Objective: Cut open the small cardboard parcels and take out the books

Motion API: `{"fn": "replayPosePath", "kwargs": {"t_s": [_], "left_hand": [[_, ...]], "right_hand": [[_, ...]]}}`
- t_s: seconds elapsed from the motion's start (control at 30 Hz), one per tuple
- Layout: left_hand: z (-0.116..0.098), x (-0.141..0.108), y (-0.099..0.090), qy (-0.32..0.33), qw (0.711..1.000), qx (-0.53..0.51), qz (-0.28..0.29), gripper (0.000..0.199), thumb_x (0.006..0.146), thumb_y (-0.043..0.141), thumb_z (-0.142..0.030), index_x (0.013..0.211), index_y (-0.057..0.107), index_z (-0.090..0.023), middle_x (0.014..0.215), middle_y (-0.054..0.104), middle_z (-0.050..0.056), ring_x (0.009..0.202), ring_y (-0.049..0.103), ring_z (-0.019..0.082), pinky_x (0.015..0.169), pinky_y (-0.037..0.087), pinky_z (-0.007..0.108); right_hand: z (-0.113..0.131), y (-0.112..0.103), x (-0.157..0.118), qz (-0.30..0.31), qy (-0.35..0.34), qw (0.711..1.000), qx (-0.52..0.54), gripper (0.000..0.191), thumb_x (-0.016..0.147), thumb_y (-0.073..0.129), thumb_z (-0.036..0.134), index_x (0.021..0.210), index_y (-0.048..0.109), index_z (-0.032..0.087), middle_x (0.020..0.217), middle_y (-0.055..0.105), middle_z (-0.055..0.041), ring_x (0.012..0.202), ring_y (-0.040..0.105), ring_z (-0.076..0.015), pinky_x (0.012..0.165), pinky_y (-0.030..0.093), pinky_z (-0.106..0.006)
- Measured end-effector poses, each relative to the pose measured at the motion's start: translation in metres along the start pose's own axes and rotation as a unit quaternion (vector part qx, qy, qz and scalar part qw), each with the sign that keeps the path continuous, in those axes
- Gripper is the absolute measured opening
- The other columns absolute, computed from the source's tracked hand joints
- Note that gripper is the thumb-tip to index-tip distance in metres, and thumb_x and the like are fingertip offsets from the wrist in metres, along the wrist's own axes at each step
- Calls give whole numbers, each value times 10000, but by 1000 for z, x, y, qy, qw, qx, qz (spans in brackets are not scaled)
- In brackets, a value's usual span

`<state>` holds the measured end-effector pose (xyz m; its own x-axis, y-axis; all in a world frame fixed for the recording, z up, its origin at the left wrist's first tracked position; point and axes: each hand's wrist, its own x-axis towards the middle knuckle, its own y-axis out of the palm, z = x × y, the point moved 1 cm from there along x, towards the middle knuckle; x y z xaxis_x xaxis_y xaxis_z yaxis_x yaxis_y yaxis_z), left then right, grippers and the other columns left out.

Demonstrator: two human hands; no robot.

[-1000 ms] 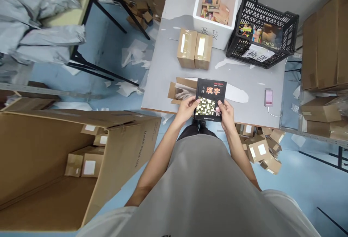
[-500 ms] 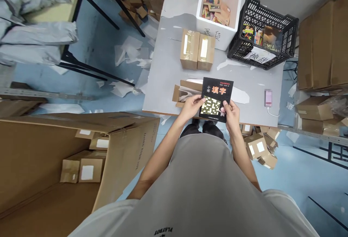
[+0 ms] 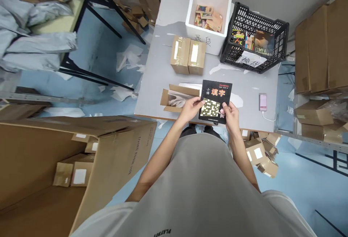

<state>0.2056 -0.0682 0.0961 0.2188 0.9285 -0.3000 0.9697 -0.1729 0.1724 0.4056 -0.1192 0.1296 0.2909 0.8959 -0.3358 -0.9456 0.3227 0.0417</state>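
Observation:
A black book (image 3: 216, 101) with orange characters and a crossword grid on its cover is held up over the table's front edge. My left hand (image 3: 191, 109) pinches its left side, thumb on the cover. On the right side, my right hand (image 3: 230, 115) grips it the same way, with the thumb on top and the fingers hidden behind. Left of the book lies an open cardboard box (image 3: 166, 99) with crumpled paper inside, close to my left hand. Two taped cartons (image 3: 187, 57) stand side by side behind it.
On the grey table (image 3: 160, 73) stand a white foam box (image 3: 190, 15) of booklets and a black crate (image 3: 255, 62) with books. A phone (image 3: 262, 102) with a cable lies at the right. A huge cardboard box (image 3: 130, 153) holding cartons stands front left; loose boxes (image 3: 257, 151) lie on the floor.
The view has shifted, so the table and its contents appear further left and slightly lower. Both hands still hold the book, and more of the open box shows beside it.

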Motion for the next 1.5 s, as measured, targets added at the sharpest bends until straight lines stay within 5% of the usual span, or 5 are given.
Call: {"fn": "replayPosePath", "kwargs": {"t_s": [0.3, 0.57, 0.8, 1.27, 1.5], "left_hand": [[-1, 1, 46, -1, 991, -26, -130, 535, 749, 992, -664, 928, 774, -210, 932, 796, 35, 887, 717, 224, 827, 599, 337], [-2, -9, 36, 4, 986, -57, -154, 583, 774, 970, -732, 944, 742, -223, 801, 739, 3, 735, 652, 178, 684, 533, 297], [-3, -18, -9, 21, 986, -96, -136, 625, 745, 991, -759, 969, 765, -221, 767, 722, -4, 749, 685, 187, 706, 563, 305], [-4, -63, -141, 26, 983, -136, -118, 642, 811, 935, -804, 1020, 737, -231, 958, 836, 51, 848, 760, 215, 793, 630, 339], [-7, -70, -172, 32, 983, -139, -119, 633, 820, 930, -798, 1011, 716, -234, 963, 836, 53, 863, 766, 217, 760, 613, 322]], "right_hand": [[-2, -35, 53, 73, 4, 997, 1, 543, 831, 890, 710, 1075, 755, 244, 832, 679, 21, 733, 561, -162, 695, 526, -293], [-8, -24, 64, 149, -17, 988, -30, 506, 900, 816, 726, 1105, 741, 269, 805, 639, 16, 751, 556, -198, 715, 499, -331], [-4, 12, 45, 155, -37, 986, -39, 509, 911, 833, 669, 1220, 773, 269, 856, 684, -4, 798, 626, -214, 761, 574, -354], [-13, 147, -32, 101, -51, 990, -84, 589, 929, 845, 717, 1342, 828, 298, 951, 752, -25, 821, 645, -204, 749, 614, -337], [-13, 180, -45, 97, -58, 989, -92, 615, 916, 845, 719, 1354, 819, 289, 956, 746, -20, 825, 641, -202, 756, 605, -345]]}}
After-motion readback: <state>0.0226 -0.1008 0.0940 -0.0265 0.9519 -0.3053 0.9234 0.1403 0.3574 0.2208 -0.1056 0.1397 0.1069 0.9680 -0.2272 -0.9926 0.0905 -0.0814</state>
